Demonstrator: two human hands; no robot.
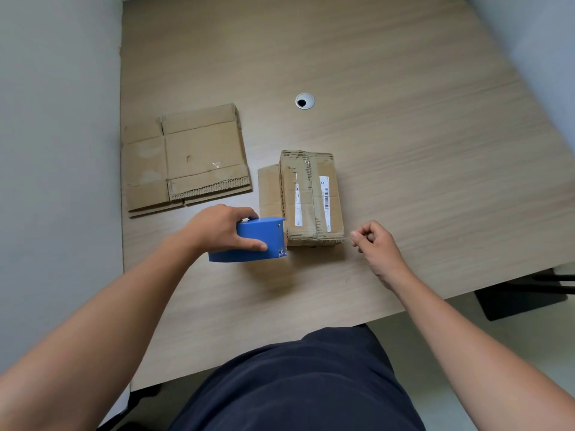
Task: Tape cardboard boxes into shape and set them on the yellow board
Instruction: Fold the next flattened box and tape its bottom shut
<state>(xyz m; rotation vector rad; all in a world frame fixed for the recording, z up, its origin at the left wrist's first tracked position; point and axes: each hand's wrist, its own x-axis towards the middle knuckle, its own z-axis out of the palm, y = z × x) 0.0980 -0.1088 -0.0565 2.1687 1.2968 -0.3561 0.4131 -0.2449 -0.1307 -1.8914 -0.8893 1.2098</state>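
- Head view: the left hand (222, 229) grips a blue tape dispenser (258, 242) from above, thumb along its near side and fingers curled over the far edge
- The dispenser is at the near left corner of the box (311, 197), its right end against or just beside the box's left side; I cannot tell whether they really touch
- The box stands closed on the surface (420, 126), roughly in the middle, long side running away from the person
- Clear tape runs along its top and round its near end, and two white label strips lie lengthwise on top, the right one with a barcode
- A brown cardboard panel (269, 189) sticks out flat from under or beside the box's left side; which of the two is not clear
- The right hand (375, 245) hovers just right of the box's near right corner, fingers curled in and thumb tip against the forefinger; whether it pinches something thin is too small to tell
- A flattened carton (186, 160) lies at the left edge of the surface, apart from the box, flaps spread, with torn corrugation along its near flap
- Farther back, a round grey cable grommet (305, 101) is set into the surface
- The person's dark clothing (295, 387) fills the bottom of the view
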